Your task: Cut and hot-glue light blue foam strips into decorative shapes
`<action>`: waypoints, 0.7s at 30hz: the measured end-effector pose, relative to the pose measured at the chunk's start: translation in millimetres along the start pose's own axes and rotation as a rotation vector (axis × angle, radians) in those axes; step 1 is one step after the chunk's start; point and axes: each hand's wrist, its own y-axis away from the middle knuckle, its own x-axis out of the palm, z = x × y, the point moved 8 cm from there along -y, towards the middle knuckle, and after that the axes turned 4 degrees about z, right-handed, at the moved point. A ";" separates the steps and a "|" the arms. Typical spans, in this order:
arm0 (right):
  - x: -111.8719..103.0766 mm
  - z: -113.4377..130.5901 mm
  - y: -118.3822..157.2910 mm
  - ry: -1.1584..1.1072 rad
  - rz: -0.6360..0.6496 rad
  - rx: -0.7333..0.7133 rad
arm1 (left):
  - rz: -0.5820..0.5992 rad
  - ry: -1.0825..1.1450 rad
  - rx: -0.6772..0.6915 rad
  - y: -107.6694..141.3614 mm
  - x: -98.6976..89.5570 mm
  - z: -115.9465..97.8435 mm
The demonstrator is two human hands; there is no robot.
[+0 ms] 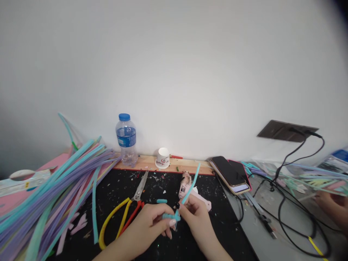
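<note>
Between my hands is a light blue pipe cleaner (pixel 191 187). One end slants up past my right hand (pixel 193 214), whose thumb and fingers pinch it low down. The fingers of my left hand (pixel 160 220) are closed on its bent or coiled lower part, where the hands almost touch. Just behind my right hand lies a pale pink glue gun (pixel 201 199), partly covered by the hand. Scissors (pixel 139 190) with yellow and red handles lie left of my left hand, which hides part of them. A short blue pipe cleaner piece (pixel 162 201) rests on the black mat (pixel 217 232).
A heap of pastel pipe cleaners (pixel 73 181) fills the left side. A water bottle (pixel 126 139) and a small white cup (pixel 163 157) stand by the wall. Phones (pixel 230 172) and black cables (pixel 282 214) lie to the right, near another person's hand (pixel 331 210).
</note>
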 end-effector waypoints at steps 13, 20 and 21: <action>11.4 -3.5 0.5 0.244 0.125 -0.044 | -0.096 -0.390 0.062 3.5 -9.4 -10.8; 24.7 3.5 4.1 0.217 0.300 -0.063 | -0.078 -0.479 0.114 6.5 -7.1 -13.0; 25.2 5.1 4.9 0.224 0.313 -0.067 | -0.080 -0.456 0.112 6.3 -7.0 -13.1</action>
